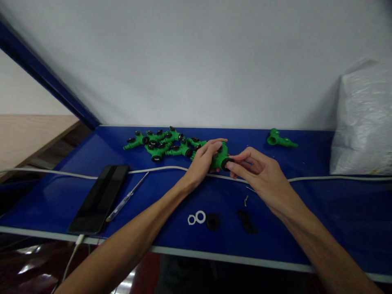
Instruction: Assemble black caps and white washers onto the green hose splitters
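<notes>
The left hand [203, 159] is gripping a green connector [217, 162], apparently bracing it; the right hand [259, 169] is pinching at the connector's black-ringed end.

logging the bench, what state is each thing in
Held green fitting: black collar on end
Phone: screen dark, cable plugged in
Screwdriver: loose
Grouped green fittings: black knobs on
Lone green fitting: no visible knobs
White rings: loose
Black ring: loose
Metal bits: loose
Dark pieces: loose
Plastic bag: upright
</notes>
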The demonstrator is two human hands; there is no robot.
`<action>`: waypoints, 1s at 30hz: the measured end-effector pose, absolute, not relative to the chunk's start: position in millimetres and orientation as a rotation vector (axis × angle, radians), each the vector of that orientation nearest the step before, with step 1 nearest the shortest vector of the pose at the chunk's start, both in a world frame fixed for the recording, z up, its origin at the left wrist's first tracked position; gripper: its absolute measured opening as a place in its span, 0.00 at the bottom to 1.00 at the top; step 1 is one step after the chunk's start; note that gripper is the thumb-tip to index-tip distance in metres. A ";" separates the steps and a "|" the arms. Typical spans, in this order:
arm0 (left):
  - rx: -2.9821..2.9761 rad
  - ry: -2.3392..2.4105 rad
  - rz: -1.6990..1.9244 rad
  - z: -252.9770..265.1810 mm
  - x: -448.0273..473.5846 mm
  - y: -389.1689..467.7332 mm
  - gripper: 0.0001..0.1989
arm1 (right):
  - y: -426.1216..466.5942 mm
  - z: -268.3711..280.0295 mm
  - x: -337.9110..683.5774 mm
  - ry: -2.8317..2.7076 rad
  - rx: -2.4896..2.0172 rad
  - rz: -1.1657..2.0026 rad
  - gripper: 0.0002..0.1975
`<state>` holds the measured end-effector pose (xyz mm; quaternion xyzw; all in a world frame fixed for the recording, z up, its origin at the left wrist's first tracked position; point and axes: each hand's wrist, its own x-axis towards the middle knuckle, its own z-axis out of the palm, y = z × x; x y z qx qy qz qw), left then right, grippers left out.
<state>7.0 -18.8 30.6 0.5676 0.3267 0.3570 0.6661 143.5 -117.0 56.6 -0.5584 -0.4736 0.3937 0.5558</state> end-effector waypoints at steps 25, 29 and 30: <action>0.965 0.602 0.791 30.8 13.3 -24.4 0.21 | -112.6 41.1 133.5 -1.259 -1.373 0.785 0.21; 0.879 0.610 0.801 31.1 16.5 -25.5 0.20 | -112.5 39.6 135.9 -1.232 -1.418 0.759 0.20; 0.855 0.626 0.812 31.4 17.1 -25.5 0.20 | -112.2 40.1 136.9 -1.204 -1.426 0.748 0.20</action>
